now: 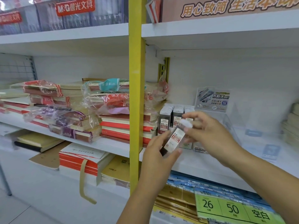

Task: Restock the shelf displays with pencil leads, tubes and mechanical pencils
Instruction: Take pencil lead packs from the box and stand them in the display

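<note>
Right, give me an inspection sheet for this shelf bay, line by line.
Surface: white shelf, right of the yellow post.
Job's things: one lead box held in front of the shelf; rows of lead boxes standing at its left end, sign card behind them.
Clutter: wrapped notebook stacks left of the post.
Hands: left hand grips the box's lower end; right hand pinches its capped top.
Cables: nothing seen.
Surroundings: green price sign below; red brand labels above.

Two bare hands, bare forearms, skin uncovered to frame edge. Left hand (159, 152) just right of yellow post (136, 94); right hand (210, 131) farther right of post. Pale thumbnail visible on right hand.
</note>
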### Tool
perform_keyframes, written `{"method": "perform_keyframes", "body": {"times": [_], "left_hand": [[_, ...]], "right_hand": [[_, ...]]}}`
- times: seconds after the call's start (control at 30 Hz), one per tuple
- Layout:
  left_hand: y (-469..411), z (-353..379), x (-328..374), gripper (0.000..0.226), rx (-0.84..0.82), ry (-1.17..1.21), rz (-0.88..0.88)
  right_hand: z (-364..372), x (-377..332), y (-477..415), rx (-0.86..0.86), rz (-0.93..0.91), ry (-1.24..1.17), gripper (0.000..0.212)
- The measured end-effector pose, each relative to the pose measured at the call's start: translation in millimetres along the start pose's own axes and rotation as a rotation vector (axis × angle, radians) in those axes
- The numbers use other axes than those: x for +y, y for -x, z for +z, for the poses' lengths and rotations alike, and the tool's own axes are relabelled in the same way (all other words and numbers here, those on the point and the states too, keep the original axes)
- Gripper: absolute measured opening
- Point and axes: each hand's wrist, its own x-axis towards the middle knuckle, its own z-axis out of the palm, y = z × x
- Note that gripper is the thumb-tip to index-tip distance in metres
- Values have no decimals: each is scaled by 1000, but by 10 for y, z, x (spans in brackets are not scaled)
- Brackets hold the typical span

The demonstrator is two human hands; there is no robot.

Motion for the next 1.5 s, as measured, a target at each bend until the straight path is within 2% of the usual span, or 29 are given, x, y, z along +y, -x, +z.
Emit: {"method": "perform_keyframes", "body": {"times": [0.07, 0.13, 0.27, 0.47, 0.6, 0.73, 0.9, 1.03, 1.1, 1.2, 1.3, 1.37, 1.5], "left_hand": [[-50, 45, -36, 57, 42, -200, 82], [-110, 74, -80, 57, 55, -408, 192], [-156, 141, -209, 59, -14, -568, 260], [-177, 166, -335, 61, -31, -588, 278], [-181, 151, -377, 62, -39, -581, 281], [-177, 139, -389, 62, -64, -566, 282], [-32, 93, -351, 55, -9, -547, 297], [299, 46, -269, 39, 154, -474, 389], [540, 81, -279, 33, 112, -461, 385], [1071, 180, -553, 38, -189, -462, 194], [1816, 240, -1043, 51, -539, -514, -114], [2329, 278, -1353, 56, -647, -504, -335], [3051, 399, -1821, 66, -778, -416, -777]], "right_hand": [[-138, -80, -122, 164, -142, 73, 24], [-261, -161, -261, 247, -256, 120, 24], [-214, -125, -456, 167, -317, 406, 25], [-82, 80, -634, 62, -309, 717, 20], [-70, 190, -727, 170, -436, 1033, 22], [-89, 239, -759, 189, -425, 1194, 33], [-125, 256, -578, 181, -344, 1118, 45], [-139, 194, 3, 292, -483, 795, 29], [-103, 220, 444, 253, -467, 560, 22], [-13, 565, 1148, 129, -255, 353, 17], [90, 1291, 1856, -53, 204, 297, 23], [153, 1876, 2335, -207, 526, 296, 16], [295, 2780, 3051, -310, 880, 253, 21]]}}
